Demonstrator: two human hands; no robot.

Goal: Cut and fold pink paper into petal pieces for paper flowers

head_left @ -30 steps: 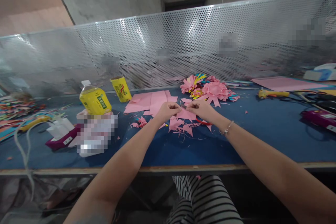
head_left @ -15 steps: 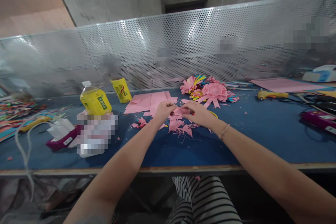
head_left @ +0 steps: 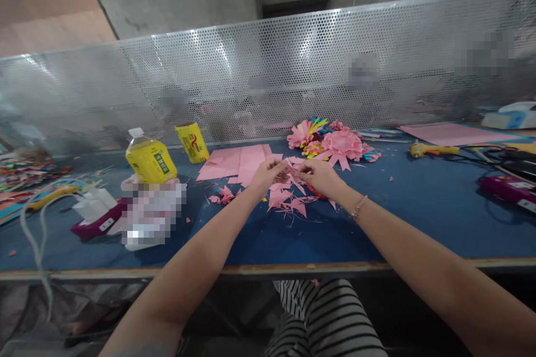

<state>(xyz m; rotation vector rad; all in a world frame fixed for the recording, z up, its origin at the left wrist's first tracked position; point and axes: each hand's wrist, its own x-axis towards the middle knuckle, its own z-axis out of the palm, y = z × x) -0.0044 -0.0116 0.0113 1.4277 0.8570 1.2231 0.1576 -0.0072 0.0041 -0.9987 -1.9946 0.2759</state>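
My left hand (head_left: 266, 174) and my right hand (head_left: 319, 175) meet above the blue table (head_left: 419, 206), both pinching a small folded piece of pink paper (head_left: 291, 170) between them. Under the hands lie pink paper scraps (head_left: 288, 202) and something red that is mostly hidden by my right hand. Flat pink sheets (head_left: 238, 162) rest just beyond my left hand. Finished paper flowers (head_left: 335, 142) in pink and mixed colours sit beyond my right hand.
A yellow drink bottle (head_left: 147, 160) and a yellow can (head_left: 192, 142) stand at the left. A white cable (head_left: 36, 228) and a purple box (head_left: 96, 222) lie at front left. A yellow tool (head_left: 431, 149) and a purple device (head_left: 508, 188) are at right. A perforated metal screen (head_left: 268, 72) closes the back.
My right hand has drawn back a little to the right and both hands have turned the pink piece, which now stands up more between the fingertips.
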